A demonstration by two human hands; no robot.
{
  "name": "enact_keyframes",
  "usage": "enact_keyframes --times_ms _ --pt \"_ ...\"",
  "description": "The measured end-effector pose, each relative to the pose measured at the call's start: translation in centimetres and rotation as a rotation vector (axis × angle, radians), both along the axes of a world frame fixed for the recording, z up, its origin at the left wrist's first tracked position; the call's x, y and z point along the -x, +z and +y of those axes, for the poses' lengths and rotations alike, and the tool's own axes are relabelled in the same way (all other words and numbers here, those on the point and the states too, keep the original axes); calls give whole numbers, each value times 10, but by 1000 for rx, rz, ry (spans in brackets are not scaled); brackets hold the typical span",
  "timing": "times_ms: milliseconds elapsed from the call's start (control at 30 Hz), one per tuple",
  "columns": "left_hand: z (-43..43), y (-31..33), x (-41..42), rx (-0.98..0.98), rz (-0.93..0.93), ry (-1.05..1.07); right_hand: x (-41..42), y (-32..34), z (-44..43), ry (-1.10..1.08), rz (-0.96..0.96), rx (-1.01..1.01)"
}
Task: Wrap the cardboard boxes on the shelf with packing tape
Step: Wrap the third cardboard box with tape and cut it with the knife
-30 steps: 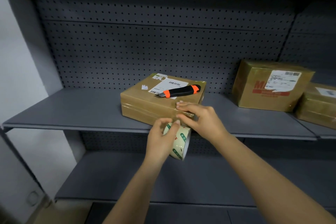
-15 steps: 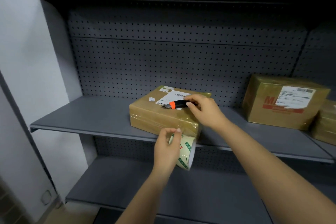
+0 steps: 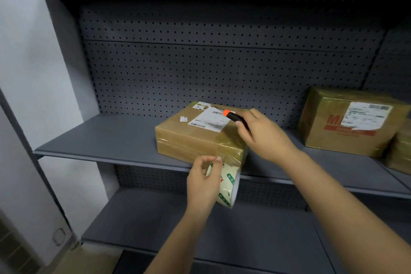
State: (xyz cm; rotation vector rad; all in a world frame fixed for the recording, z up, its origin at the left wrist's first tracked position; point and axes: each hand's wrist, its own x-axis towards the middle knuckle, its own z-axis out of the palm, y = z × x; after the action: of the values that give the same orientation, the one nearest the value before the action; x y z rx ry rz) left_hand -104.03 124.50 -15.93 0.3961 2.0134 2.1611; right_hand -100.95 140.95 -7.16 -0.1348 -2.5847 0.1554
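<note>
Head camera: a person's left hand (image 3: pixel 203 181) grips a packing tape roll (image 3: pixel 226 184) below the shelf (image 3: pixel 100 140) edge, while the right hand (image 3: pixel 262 133) holds an orange-tipped utility knife (image 3: pixel 234 117) over the taped cardboard box (image 3: pixel 200 138) on the shelf.

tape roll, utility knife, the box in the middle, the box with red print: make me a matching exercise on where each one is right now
Things:
1. tape roll
2. utility knife
3. middle box
4. red-print box

Places:
A. at the right end of the shelf
B. in the right hand, over a box top
C. in the left hand, below the shelf's front edge
D. at the shelf's front edge, under the knife

Pairs: 1-C, 2-B, 3-D, 4-A
</note>
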Motion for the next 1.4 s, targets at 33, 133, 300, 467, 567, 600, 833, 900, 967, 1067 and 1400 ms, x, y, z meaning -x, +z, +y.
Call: enact_keyframes --times_ms 33,133,300,467,567,600,833,900,967,1067,1400 --pt "0 -1 0 -3 0 7 -12 -2 -3 14 6 21" --pt "1 0 -2 -2 17 31 -38 -9 -11 16 -28 41" --pt "6 0 -4 -1 48 52 -62 -25 -18 -6 -68 -94" --pt "10 -3 -5 16 119 61 -77 -32 -19 7 -61 -246" --pt "11 -3 -6 34 130 67 -79 -35 -17 -12 -82 -292" --pt "11 -3 -6 37 130 70 -78 -34 -18 -20 -93 -297" --pt "11 -1 -6 53 136 72 -67 -22 -30 -38 -193 -339" --pt "11 -1 -5 67 132 69 -64 -19 -32 -58 -218 -364" --pt "12 1 -5 73 129 68 -64 -17 -33 -93 -237 -384" --pt "12 2 -4 62 127 76 -71 -16 -32 -137 -250 -374" --pt "15 -2 -7 27 131 64 -103 -14 -20 -174 -121 -302"
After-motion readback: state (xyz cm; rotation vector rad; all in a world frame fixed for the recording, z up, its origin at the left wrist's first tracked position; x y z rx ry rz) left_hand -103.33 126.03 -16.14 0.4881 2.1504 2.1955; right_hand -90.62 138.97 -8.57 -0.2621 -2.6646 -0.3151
